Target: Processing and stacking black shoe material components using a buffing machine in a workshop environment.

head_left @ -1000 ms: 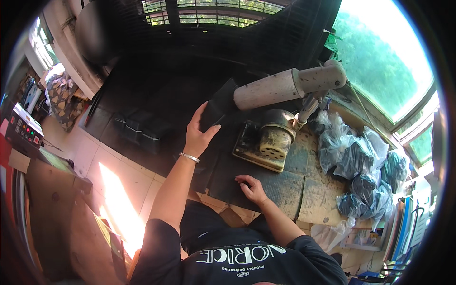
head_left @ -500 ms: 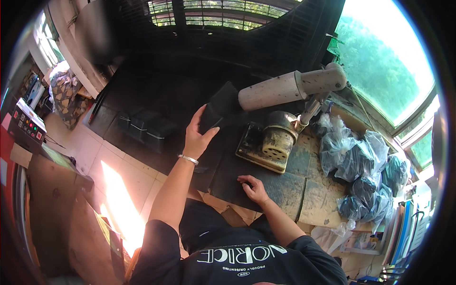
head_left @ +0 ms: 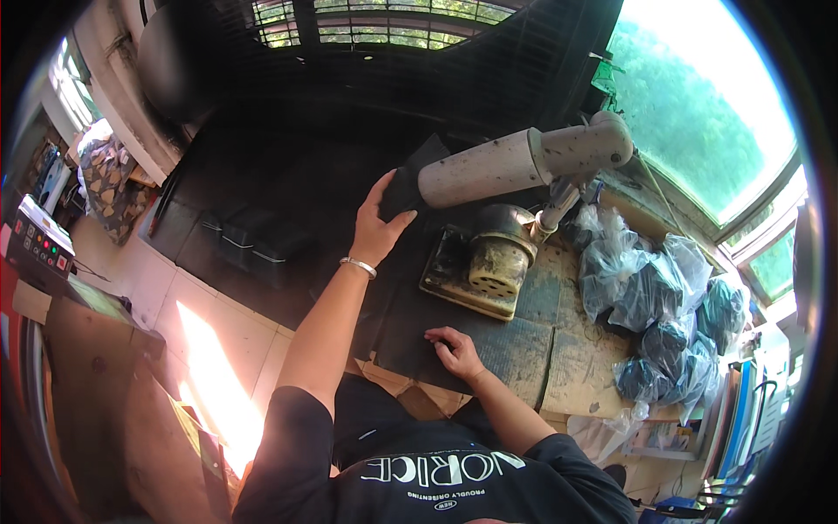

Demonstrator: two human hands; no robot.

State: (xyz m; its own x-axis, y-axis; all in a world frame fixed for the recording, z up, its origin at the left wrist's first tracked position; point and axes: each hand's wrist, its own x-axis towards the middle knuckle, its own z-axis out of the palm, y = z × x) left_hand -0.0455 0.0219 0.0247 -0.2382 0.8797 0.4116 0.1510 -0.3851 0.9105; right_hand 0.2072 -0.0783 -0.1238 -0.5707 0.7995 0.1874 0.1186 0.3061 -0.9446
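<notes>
My left hand [head_left: 382, 225], a metal bracelet on its wrist, is closed on a dark, flat, block-like piece [head_left: 404, 185] at the middle of the dark work surface. The piece is up against or just in front of the open end of a thick pale cylinder [head_left: 480, 170] on a jointed arm; whether they touch I cannot tell. Beneath the cylinder stands a grimy yellowish base [head_left: 476, 293] with a round, perforated housing. My right hand [head_left: 458, 354] rests near the front edge of the surface with its fingers curled in; anything inside them is hidden.
Dark bundles [head_left: 253, 240] tied with pale bands lie left on the surface. Clear plastic bags [head_left: 650, 297] with dark contents are heaped at right, on cardboard [head_left: 576, 371]. A dark grille [head_left: 393, 35] stands behind. At far left is a control box [head_left: 39, 236] with lit buttons.
My left hand has brought the dark piece in closer to the cylinder's end and turned it, so less of its broad face shows. My right hand stays in its place. The whole view has shifted slightly.
</notes>
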